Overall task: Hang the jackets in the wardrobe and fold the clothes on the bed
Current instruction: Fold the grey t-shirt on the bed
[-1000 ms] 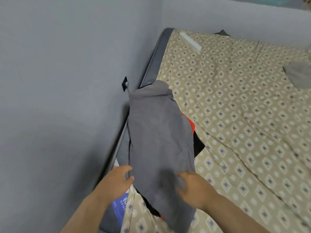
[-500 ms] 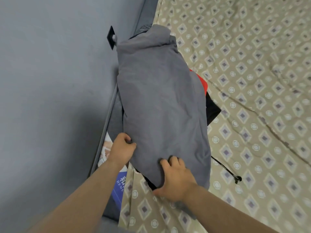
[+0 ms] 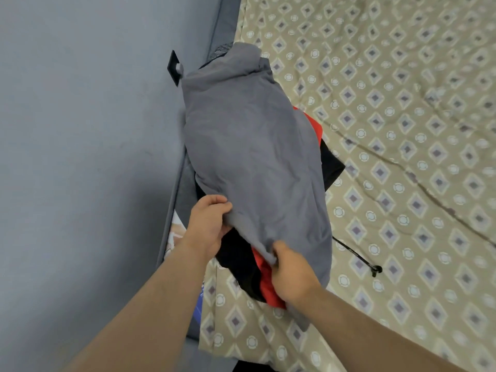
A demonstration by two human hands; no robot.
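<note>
Left hand (image 3: 208, 226) and right hand (image 3: 291, 272) pinch grey garment (image 3: 252, 146) hem

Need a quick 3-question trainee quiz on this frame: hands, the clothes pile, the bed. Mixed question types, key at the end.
1. True or false: the left hand and the right hand both hold the near edge of the grey garment.
2. What shows from under the grey garment? A) red and black clothing B) a white pillow C) a blue towel
3. Fill in: the black drawstring lies on the patterned ____.

Key: 1 true; 2 A; 3 bedsheet.
</note>
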